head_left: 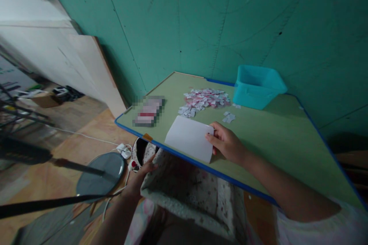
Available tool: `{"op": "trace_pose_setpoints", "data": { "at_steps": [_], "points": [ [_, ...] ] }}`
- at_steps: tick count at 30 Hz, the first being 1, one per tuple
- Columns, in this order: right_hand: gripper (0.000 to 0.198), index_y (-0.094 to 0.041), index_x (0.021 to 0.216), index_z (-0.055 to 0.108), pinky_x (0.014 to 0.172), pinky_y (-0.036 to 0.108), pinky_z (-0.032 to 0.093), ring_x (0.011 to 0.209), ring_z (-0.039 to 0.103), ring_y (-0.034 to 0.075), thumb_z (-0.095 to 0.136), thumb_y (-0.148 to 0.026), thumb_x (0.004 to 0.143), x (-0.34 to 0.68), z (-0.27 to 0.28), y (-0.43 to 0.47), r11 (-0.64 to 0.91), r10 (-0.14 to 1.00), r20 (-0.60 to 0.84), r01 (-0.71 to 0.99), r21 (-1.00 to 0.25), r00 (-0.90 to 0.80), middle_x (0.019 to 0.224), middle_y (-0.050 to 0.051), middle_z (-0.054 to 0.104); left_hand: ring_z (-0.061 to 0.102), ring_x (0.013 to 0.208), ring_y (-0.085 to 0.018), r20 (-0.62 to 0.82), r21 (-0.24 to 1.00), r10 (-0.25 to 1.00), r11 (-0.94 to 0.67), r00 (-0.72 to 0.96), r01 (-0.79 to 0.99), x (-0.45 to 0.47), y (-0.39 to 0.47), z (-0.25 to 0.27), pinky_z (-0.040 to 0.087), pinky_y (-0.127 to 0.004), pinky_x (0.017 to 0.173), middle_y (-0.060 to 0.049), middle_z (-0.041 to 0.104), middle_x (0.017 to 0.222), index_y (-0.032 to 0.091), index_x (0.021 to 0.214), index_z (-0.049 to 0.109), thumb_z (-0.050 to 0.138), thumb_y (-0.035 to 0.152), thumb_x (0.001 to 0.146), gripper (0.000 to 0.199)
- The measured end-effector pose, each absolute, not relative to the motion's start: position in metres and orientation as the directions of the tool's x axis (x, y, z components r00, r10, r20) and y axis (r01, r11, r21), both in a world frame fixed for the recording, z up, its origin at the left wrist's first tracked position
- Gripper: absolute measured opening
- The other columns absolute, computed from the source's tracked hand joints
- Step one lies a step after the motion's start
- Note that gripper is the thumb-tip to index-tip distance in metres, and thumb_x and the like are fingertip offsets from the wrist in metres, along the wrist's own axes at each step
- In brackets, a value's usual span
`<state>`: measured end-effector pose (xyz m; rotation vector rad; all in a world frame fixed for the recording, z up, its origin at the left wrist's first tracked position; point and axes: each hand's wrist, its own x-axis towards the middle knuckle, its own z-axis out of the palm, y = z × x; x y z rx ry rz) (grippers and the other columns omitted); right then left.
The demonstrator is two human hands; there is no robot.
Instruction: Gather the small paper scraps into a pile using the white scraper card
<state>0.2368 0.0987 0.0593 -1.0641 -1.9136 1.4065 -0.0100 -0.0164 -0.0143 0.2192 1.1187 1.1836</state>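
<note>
A blank white sheet of paper (189, 136) lies over the table's near edge. My right hand (225, 141) pinches its right side, with the thumb on top and the fingers curled beneath. Below the table edge, my left hand (146, 167) grips the rim of a pale speckled fabric holder (186, 203) that gapes over my lap; some of its fingers are hidden. Beyond the paper is a heap of small torn paper pieces (208, 98), white and pink. A few loose white scraps (229, 116) lie just to the right of the heap.
A turquoise plastic bin (255, 88) stands at the back right of the green, blue-edged table (276, 138). A blurred-out flat item (149, 111) lies at the left. A green wall (207, 26) rises behind. On the floor are a round grey base (100, 176) and a white cable.
</note>
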Motion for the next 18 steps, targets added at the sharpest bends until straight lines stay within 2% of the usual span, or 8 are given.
{"op": "trace_pose_setpoints", "data": {
  "at_steps": [6,13,15,18],
  "points": [
    [0.016,-0.02,0.081,0.039,0.038,0.02,0.034,0.041,0.045,0.007,0.045,-0.035,0.08,0.236,0.058,0.1,0.104,0.837,-0.055,0.258,-0.961,-0.545,0.06,-0.005,0.05,0.064,0.087,-0.029,-0.515,0.679,0.857,0.4,-0.011,-0.616,-0.008,-0.018,-0.01,0.05,-0.033,0.065,-0.004,0.074,0.085,0.018,0.11,0.058,0.057,0.015,0.064,0.046],
    [0.016,-0.02,0.081,0.04,0.039,0.02,0.034,0.042,0.044,0.007,0.046,-0.034,0.079,0.235,0.061,0.099,0.058,0.845,-0.07,0.221,-0.974,-0.53,0.061,-0.005,0.05,0.066,0.084,-0.027,-0.58,0.661,0.814,0.437,-0.046,-0.61,-0.007,-0.02,-0.009,0.05,-0.033,0.066,-0.003,0.074,0.079,0.018,0.113,0.055,0.053,0.014,0.067,0.046],
    [0.016,-0.02,0.08,0.04,0.04,0.021,0.035,0.044,0.045,0.008,0.047,-0.034,0.078,0.235,0.064,0.102,0.043,0.876,-0.05,0.182,-0.982,-0.48,0.061,-0.005,0.049,0.066,0.083,-0.028,-0.572,0.663,0.82,0.436,-0.035,-0.609,-0.006,-0.019,-0.007,0.05,-0.033,0.066,-0.003,0.074,0.078,0.019,0.112,0.056,0.053,0.013,0.067,0.045],
    [0.018,-0.021,0.081,0.04,0.042,0.022,0.035,0.046,0.044,0.008,0.048,-0.036,0.076,0.24,0.068,0.111,0.114,0.956,0.067,0.154,-0.982,-0.285,0.061,-0.004,0.049,0.066,0.082,-0.028,-0.55,0.666,0.835,0.421,-0.025,-0.615,-0.004,-0.018,-0.005,0.05,-0.033,0.065,-0.002,0.074,0.075,0.018,0.109,0.058,0.054,0.012,0.065,0.045]
  ]
}}
